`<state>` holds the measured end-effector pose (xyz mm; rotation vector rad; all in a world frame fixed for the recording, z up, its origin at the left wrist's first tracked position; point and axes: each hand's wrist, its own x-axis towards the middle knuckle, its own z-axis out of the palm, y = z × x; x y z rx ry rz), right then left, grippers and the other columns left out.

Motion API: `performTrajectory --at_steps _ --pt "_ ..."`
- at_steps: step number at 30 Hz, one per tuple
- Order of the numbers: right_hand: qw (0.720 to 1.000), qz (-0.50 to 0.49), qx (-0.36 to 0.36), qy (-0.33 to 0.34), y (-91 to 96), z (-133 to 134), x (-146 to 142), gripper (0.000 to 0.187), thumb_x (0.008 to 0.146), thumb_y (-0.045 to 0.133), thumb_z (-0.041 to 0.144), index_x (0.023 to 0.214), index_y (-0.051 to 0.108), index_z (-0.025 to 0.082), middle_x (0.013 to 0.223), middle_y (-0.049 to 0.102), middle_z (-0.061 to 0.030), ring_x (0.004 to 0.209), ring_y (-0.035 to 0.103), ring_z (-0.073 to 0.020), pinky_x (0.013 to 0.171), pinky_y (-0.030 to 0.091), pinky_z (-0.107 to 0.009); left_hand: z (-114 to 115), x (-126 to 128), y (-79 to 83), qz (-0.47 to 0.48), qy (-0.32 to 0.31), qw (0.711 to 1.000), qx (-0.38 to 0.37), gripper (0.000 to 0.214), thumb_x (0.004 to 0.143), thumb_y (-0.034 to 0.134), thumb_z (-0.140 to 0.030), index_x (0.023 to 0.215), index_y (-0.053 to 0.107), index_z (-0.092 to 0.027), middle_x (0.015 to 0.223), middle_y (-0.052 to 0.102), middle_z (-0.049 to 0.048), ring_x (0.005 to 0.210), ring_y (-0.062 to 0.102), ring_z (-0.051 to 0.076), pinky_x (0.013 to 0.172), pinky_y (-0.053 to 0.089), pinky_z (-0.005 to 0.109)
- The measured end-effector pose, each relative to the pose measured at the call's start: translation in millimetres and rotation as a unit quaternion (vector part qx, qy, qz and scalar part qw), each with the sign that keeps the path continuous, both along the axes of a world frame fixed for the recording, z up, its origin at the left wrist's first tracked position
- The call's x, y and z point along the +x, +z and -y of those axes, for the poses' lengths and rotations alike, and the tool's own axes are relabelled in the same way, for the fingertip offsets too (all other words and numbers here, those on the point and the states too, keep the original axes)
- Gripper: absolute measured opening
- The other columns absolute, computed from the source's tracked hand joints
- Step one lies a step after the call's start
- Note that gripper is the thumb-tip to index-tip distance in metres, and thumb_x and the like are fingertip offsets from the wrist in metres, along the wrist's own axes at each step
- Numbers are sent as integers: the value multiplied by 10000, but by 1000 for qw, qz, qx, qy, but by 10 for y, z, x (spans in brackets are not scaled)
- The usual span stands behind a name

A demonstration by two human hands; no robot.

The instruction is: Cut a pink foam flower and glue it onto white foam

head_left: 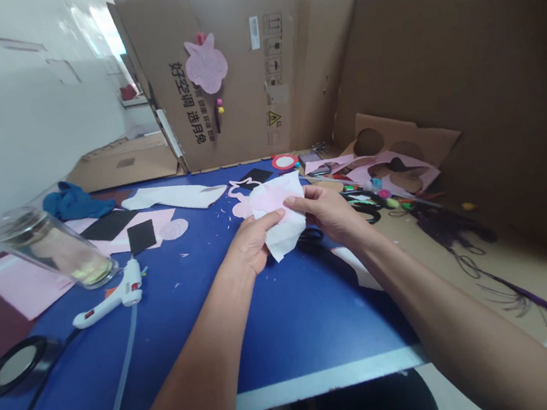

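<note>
Both hands hold a thin white sheet with a pale pink shape on it (pixel 278 212) above the blue table (pixel 288 317). My left hand (pixel 253 242) pinches the sheet's lower left side, thumb on top. My right hand (pixel 327 211) pinches its right edge with closed fingers. A pink cut-out outline (pixel 240 202) lies on the table just behind the sheet. Black scissors (pixel 313 233) lie under my right hand, mostly hidden.
A white glue gun (pixel 112 300) with its cord lies at left, beside a glass jar (pixel 52 247). A black tape roll (pixel 15 367) sits near the front left. Pink and black sheets (pixel 120 228), a blue cloth (pixel 71 201), cardboard walls (pixel 245 67) and craft scraps (pixel 391 176) surround the work area.
</note>
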<state>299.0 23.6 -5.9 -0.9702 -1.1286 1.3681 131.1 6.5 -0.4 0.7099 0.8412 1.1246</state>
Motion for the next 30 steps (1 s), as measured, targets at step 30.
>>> performTrajectory --at_steps 30 --pt "997 36 64 -5 -52 -46 58 387 721 968 501 925 799 219 894 789 -32 728 665 -194 716 540 -350 -51 -43 -74 -64 100 986 114 379 688 946 -345 979 825 -135 898 828 101 755 761 228 732 602 342"
